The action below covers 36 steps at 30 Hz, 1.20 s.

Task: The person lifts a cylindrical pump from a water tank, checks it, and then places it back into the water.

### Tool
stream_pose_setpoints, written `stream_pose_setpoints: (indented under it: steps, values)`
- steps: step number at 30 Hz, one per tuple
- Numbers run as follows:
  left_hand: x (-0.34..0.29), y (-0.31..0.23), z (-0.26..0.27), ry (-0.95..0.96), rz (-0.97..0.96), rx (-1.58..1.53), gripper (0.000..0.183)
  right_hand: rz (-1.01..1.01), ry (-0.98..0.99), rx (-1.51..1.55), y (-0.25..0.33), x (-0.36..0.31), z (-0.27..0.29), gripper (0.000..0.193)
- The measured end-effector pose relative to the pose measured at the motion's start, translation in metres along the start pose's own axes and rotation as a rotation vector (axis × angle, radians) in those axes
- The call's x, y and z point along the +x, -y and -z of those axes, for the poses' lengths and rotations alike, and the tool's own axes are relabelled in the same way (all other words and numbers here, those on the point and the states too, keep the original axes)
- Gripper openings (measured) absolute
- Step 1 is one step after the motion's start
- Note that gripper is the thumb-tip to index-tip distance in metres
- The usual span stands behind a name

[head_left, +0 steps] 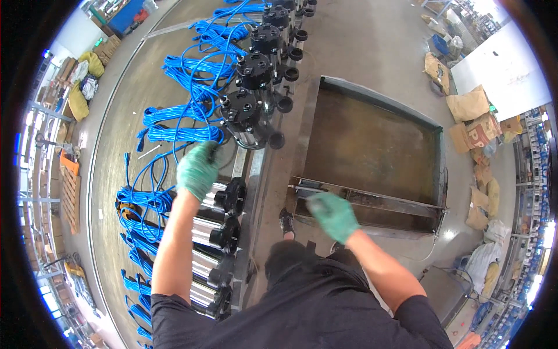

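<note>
The gloved left hand (197, 171) appeared at 9 o'clock from the view's centre, between upright black-topped pumps (241, 109) at 11 o'clock and lying steel cylinders (210, 231) at 7 o'clock; its grip could not be told. Coiled blue cables (183, 134) occupied 10 o'clock on the counter (125, 104). The blurred right hand (333, 216), closure likewise indeterminable, overlapped a rectangular tank (383, 100) at 4 o'clock.

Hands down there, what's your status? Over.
Left hand near upright black-topped cylinder, grip unclear. Right hand blurred, over metal tray's near side. Blue cable coil beside left hand.
</note>
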<state>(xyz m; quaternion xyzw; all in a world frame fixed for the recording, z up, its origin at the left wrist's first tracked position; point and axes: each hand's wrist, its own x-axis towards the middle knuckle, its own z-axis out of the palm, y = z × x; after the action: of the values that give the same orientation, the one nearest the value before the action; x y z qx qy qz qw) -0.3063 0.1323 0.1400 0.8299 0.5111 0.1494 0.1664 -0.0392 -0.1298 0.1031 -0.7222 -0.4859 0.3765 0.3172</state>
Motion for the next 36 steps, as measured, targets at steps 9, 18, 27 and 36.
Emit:
stream_pose_setpoints:
  steps: [9,18,27,36]
  values:
    - [-0.027,-0.187,-0.176,0.295,-0.231,-0.108,0.029,0.008,-0.624,-0.485,-0.258,-0.114,0.221,0.021]
    - [-0.008,-0.212,-0.263,0.314,0.17,0.248,0.057,-0.067,-0.71,-0.632,-0.356,-0.08,0.268,0.036]
    - [0.005,-0.247,-0.256,0.368,0.233,0.331,0.056,-0.116,-0.737,-0.745,-0.364,-0.067,0.271,0.032]
    - [0.059,-0.257,-0.272,0.324,0.23,0.33,0.054,-0.11,-0.797,-0.798,-0.369,-0.011,0.299,0.033]
